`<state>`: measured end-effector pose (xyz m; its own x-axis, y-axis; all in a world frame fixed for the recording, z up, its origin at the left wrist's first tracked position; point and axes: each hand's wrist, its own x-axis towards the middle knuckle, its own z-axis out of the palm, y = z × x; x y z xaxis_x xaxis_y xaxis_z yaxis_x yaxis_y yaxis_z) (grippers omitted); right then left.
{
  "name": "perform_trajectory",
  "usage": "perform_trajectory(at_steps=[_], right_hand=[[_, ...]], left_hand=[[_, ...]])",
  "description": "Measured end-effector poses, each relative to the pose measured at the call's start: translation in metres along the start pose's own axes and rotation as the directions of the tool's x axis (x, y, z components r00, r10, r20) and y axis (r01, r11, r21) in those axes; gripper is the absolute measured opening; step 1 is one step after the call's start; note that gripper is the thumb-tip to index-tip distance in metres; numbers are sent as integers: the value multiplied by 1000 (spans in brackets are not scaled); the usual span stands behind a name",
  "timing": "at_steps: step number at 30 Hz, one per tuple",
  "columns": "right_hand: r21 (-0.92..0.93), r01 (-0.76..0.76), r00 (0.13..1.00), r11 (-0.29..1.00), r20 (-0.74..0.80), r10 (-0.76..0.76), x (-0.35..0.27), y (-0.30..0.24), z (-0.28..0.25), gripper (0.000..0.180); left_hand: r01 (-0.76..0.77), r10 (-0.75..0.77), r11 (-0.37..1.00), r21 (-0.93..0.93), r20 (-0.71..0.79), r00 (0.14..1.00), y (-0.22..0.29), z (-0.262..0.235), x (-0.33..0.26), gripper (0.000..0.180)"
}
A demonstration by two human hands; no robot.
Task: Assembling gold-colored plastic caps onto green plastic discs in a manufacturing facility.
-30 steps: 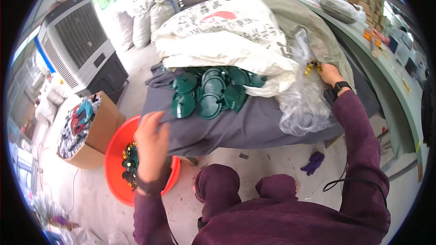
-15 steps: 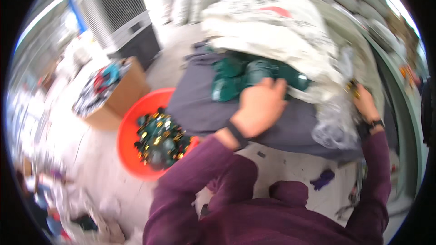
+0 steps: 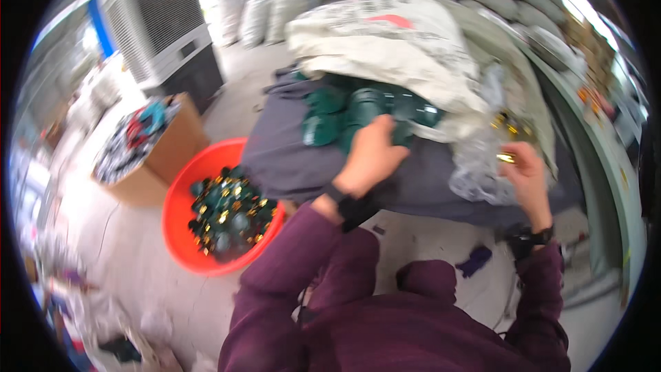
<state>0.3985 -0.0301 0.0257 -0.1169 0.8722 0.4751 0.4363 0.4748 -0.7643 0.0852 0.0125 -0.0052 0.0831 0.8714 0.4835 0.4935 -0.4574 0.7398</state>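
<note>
So the left hand (image 3: pixel 372 155) is up on the pile of dark green round caps (image 3: pixel 358 114) that spills out of the mouth of a big white sack (image 3: pixel 385 41). Its fingers are curled down over the caps at the near edge of the pile, but you can't really tell whether it has actually grabbed one (the back of the hand hides that). The caps lie on a grey cloth (image 3: pixel 296 165) spread over the desk (image 3: pixel 606 186), and the sack lies on top, behind them.

The right hand (image 3: pixel 527 176) is off to the right, well apart from the left one, with its fingers pinched on a small gold-coloured piece (image 3: pixel 506 158). It sits right against a crumpled clear plastic bag (image 3: pixel 478 165), and a few more gold bits (image 3: pixel 506 122) show inside the bag, further back.

Down on the floor to the left is a red basin (image 3: pixel 179 227), filled with green caps mixed with gold pieces (image 3: pixel 231 210). Next to it, further left, is a cardboard box (image 3: pixel 169 158) stuffed with mixed colourful scraps, too blurry to make out.
</note>
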Motion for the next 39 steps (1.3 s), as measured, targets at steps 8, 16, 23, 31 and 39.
perform_trajectory(at_steps=[8, 16, 23, 31, 39], right_hand=[[564, -134, 972, 815, 237, -4, -74, -56, 87, 28], [296, 114, 984, 949, 96, -148, -88, -68, 102, 25], [-71, 338, 939, 939, 100, -330, -84, -69, 103, 25], [46, -198, 971, 979, 147, 189, -83, -69, 120, 16], [447, -493, 839, 746, 471, 272, -62, -41, 126, 18]], left_hand=[[409, -249, 742, -531, 349, 903, 83, -1, -94, 6], [156, -99, 886, -437, 151, 984, 82, 10, -124, 5], [-167, 171, 984, -67, 64, 983, 78, 15, -127, 16], [-196, 179, 970, 144, 123, 976, 64, 22, -145, 17], [-303, 316, 940, 156, -65, 947, 51, 12, -146, 26]])
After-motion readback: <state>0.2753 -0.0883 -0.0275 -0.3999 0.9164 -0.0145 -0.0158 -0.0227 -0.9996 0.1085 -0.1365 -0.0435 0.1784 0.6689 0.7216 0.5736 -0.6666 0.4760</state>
